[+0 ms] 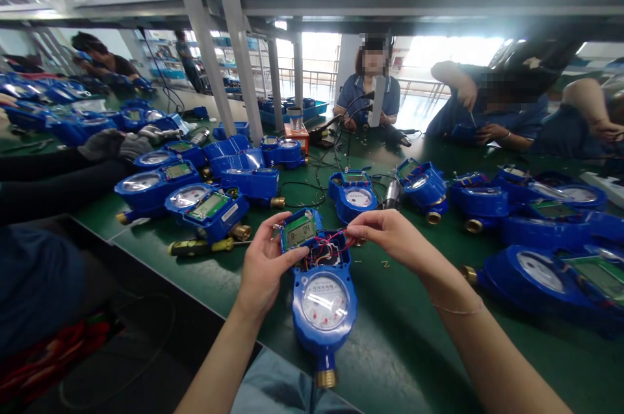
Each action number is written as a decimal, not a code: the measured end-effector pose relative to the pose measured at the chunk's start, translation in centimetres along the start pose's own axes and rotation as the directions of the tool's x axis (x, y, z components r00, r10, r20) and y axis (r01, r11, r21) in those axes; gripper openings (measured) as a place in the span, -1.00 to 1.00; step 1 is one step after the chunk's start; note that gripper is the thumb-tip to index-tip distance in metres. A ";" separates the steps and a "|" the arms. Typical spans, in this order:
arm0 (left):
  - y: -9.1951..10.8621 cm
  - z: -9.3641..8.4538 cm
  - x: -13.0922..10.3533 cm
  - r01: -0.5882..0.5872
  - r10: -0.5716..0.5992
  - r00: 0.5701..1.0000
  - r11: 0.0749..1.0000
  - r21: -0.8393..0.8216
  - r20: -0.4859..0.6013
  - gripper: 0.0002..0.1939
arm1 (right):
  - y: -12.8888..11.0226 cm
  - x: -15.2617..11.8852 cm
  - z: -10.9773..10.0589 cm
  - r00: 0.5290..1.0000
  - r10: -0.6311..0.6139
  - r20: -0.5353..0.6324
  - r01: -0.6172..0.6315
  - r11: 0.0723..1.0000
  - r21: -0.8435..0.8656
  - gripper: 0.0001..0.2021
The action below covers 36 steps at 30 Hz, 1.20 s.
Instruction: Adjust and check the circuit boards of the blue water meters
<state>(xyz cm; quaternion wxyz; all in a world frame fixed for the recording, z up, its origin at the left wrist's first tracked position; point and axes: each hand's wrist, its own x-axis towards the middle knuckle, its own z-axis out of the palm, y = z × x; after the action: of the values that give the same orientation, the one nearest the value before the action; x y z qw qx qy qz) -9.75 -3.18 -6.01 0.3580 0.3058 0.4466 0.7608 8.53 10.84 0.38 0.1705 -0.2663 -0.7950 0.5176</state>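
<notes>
A blue water meter [324, 329] with a round white dial and brass ends lies in front of me at the table's edge, its upper compartment uncovered. My left hand [263, 264] is closed on the meter's display module [301, 232], a green board with a lit screen in a blue frame, tilted beside the compartment. Red and dark wires [335, 244] run out of that compartment. At its right side, my right hand [383, 232] pinches the red wires between thumb and fingers. Whether anything else is in that pinch is too small to tell.
A yellow-and-black screwdriver [201, 247] lies left of my left hand. Small screws [385, 264] are on the green table [414, 323]. Several other meters [207, 209] stand on both sides. Co-workers sit opposite; a gloved person is at left. A shelf [414, 1] on grey posts crosses overhead.
</notes>
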 end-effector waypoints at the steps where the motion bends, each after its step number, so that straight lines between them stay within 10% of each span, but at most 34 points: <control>1: 0.0 0.0 0.0 0.002 -0.002 1.000 1.000 -0.002 0.000 -0.34 | 0.0 0.0 0.0 1.000 -0.002 -0.001 0.002 1.000 -0.002 -0.78; 36: -0.6 -0.2 0.1 0.090 -0.090 0.996 0.996 0.013 -0.025 -0.33 | -0.4 -0.2 2.1 0.993 -0.037 -0.114 0.025 0.994 -0.105 -0.79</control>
<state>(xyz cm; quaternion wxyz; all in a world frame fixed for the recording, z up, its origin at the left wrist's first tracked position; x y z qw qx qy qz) -9.78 -2.92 -6.61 0.3844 0.2784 0.4696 0.7445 7.41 9.05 -0.08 0.2103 -0.2918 -0.8136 0.4568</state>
